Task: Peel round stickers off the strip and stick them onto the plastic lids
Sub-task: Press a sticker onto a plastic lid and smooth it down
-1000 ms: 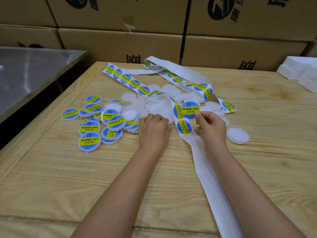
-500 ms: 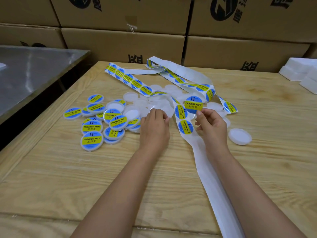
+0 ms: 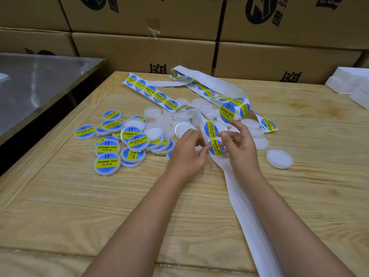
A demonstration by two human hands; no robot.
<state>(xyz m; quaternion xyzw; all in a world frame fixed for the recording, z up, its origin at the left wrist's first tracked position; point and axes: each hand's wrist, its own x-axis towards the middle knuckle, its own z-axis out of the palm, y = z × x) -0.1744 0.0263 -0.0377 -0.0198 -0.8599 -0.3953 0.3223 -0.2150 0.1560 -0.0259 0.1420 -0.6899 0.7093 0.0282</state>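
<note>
A long white backing strip [image 3: 244,214] runs from the near edge up to a loop of blue-and-yellow round stickers [image 3: 159,96] at the back. My right hand [image 3: 240,145] holds one peeled sticker [image 3: 227,112] up on a fingertip, clear of the strip. My left hand [image 3: 186,151] has curled fingers round the near edge of a bare plastic lid [image 3: 182,127], its thumb tip against the strip beside a sticker [image 3: 216,150] still on the backing. Bare lids [image 3: 166,120] lie heaped behind the hands. Labelled lids [image 3: 107,162] lie piled to the left.
A single bare lid [image 3: 279,158] lies to the right on the wooden table [image 3: 99,206]. Stacked cardboard boxes [image 3: 143,50] wall off the back. A metal table [image 3: 40,84] stands at the left, white foam blocks [image 3: 351,82] at the far right.
My right hand has pulled the sticker free of the strip and raised it. My left hand has shifted right toward the strip, bringing a bare lid with it.
</note>
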